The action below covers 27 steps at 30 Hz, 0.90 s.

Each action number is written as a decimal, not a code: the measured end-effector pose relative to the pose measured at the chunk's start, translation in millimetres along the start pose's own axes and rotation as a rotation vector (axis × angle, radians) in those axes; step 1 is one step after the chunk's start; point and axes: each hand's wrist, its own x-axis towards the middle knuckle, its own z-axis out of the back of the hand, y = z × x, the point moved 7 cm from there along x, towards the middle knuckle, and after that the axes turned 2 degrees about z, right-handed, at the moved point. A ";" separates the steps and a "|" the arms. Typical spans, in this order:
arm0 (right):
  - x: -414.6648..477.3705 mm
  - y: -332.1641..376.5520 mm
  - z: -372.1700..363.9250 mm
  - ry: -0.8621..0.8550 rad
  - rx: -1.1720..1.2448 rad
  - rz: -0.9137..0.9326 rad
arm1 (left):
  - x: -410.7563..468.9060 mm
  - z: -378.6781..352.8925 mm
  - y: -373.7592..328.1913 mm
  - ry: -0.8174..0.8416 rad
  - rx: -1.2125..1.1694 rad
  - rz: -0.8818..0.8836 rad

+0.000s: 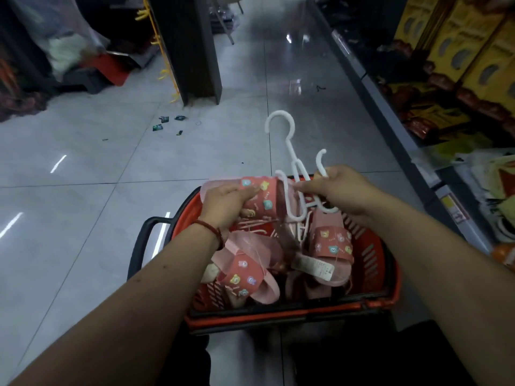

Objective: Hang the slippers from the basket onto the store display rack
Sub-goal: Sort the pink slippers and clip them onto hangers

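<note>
Pink rubber slipper with cartoon-bear strap (264, 196), held over the far edge of the red plastic shopping basket (278, 312).
Left hand (225, 201) fingers curl round it. Right hand (345, 190) fingers pinch the white plastic hook hangers (291, 151), long axis pointing away, prongs just right of the slipper. Hanger count unclear. Further pink slippers (245, 271) in basket.

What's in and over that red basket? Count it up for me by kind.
pink slippers: 3 showing, one held by the left hand; more may lie beneath
white hangers, gripped in the right hand: 2, by their hooks
red basket: 1
total: 6
</note>
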 end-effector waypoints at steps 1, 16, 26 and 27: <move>-1.5 5.1 1.6 -0.008 0.040 0.009 | -1.3 4.1 -3.6 -0.031 -0.101 0.016; 12.3 36.5 -24.6 0.033 0.201 0.117 | -17.8 -0.5 -19.9 0.163 -0.946 0.134; 25.2 27.0 -40.2 0.148 0.067 0.028 | -11.0 1.9 -23.5 0.233 -0.967 0.150; 25.4 25.7 -42.8 0.203 0.088 0.007 | -10.9 2.8 -25.3 0.248 -0.991 0.141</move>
